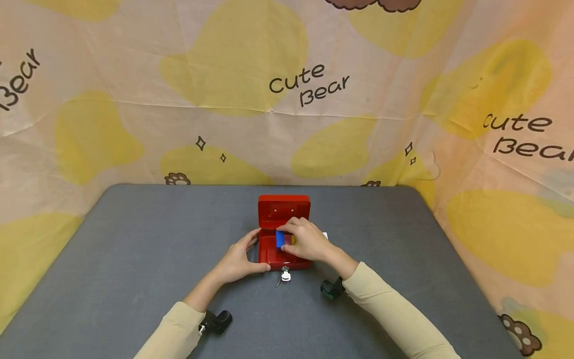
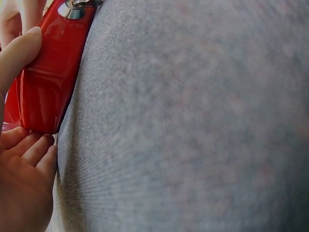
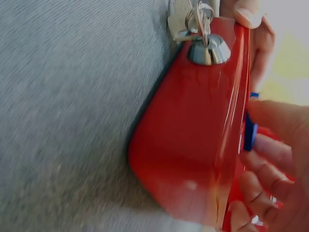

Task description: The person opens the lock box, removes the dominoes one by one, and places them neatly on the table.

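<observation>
A red metal cash box point(image 1: 267, 252) stands with its lid point(image 1: 284, 204) raised at the back. My left hand point(image 1: 236, 260) holds the left side, its thumb on the front corner and its fingers spread toward the back; the left wrist view shows the fingertips against the wall point(image 2: 46, 96). Over the inside of the box, my right hand point(image 1: 307, 240) pinches a thin flat blue piece point(image 1: 280, 240), seen edge-on in the right wrist view. A bit of yellow point(image 1: 293, 240) shows beside it, mostly hidden by that hand. Keys point(image 1: 285, 275) hang from the front lock point(image 3: 209, 50).
The box rests on a grey cloth-covered table point(image 1: 157, 239). A small white thing point(image 1: 325, 235) peeks out behind the right hand, its kind unclear. A printed curtain point(image 1: 237, 60) hangs behind the table. Each wrist carries a black camera mount point(image 1: 217, 321).
</observation>
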Available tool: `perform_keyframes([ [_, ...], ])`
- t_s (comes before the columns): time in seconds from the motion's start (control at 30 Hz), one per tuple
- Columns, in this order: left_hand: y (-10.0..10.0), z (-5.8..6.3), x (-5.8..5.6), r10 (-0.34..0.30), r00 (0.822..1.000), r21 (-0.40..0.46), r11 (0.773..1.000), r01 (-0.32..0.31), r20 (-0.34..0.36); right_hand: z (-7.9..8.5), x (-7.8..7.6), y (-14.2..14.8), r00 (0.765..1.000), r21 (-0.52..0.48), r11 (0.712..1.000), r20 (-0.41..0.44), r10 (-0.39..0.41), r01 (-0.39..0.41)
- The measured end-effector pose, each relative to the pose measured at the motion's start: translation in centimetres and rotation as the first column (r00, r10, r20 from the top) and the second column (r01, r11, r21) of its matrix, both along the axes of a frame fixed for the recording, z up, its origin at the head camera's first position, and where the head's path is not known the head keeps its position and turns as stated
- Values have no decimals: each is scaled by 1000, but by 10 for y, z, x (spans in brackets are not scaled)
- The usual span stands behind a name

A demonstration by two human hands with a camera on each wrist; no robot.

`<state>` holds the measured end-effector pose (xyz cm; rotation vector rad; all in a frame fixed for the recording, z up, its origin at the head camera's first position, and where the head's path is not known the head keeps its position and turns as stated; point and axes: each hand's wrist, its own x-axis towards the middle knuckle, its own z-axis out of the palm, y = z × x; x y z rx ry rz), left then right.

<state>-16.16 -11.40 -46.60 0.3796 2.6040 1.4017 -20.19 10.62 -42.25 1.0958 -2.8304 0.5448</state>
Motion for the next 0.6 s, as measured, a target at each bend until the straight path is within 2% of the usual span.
perform_keyframes([
  [0.23,0,0,0,1,1000,-9,1000,-1,2,-1,-2,15,1000,-44,999,8,6,-6],
  [0.6,1,2,-1,8,1000,-11,1000,-8,-2,3,-3,41,1000,-53,998,17,-17,18],
])
